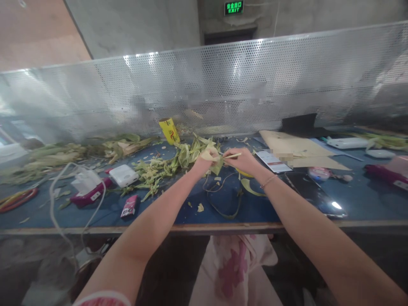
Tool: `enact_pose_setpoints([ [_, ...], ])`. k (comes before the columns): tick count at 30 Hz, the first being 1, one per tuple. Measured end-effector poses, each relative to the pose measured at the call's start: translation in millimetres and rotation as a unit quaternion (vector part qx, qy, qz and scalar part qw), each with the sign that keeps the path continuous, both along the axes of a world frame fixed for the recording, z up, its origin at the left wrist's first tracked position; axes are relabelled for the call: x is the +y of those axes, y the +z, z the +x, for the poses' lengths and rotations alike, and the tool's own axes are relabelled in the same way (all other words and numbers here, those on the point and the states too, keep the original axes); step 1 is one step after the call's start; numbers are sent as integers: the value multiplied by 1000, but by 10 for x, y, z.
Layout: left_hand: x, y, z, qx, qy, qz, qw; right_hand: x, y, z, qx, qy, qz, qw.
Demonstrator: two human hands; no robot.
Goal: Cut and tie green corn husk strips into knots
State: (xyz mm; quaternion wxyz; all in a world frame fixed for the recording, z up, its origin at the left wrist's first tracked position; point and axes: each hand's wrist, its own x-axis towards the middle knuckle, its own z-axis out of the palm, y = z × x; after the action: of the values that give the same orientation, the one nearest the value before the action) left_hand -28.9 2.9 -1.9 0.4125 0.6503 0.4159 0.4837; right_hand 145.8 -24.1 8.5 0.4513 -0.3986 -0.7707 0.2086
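A lit phone (pixel 270 160) lay on the blue worktop (pixel 180 214); a green exit sign (pixel 233 7) glowed above a perforated screen (pixel 178 89).

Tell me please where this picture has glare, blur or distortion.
Head view: glare spot on the dark glossy device, light streaks on the perforated panel; head view: left hand and right hand slightly soft, forearms stretched toward the lower corners.

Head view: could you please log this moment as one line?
left hand: holding leaf; right hand: pinching pale strip; nearby: leaf pile, lit phone, table
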Motion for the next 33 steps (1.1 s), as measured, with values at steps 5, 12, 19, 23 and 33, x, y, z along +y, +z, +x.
enact_pose_setpoints([
  [5,-47,21,5,-79,-37,-4,996,18,-29,-32,38,17,-36,998],
  [12,-82,67,46,-170,-27,-43,984,-71,46,-14,-30,44,105,993],
  [19,-81,68,37,-65,47,22,997,-9,-6,-74,118,73,-57,989],
  [23,-119,91,35,4,39,96,995,35,21,-82,204,47,-83,974],
  [33,-173,106,87,82,44,156,983,-19,77,-103,313,75,-158,933],
])
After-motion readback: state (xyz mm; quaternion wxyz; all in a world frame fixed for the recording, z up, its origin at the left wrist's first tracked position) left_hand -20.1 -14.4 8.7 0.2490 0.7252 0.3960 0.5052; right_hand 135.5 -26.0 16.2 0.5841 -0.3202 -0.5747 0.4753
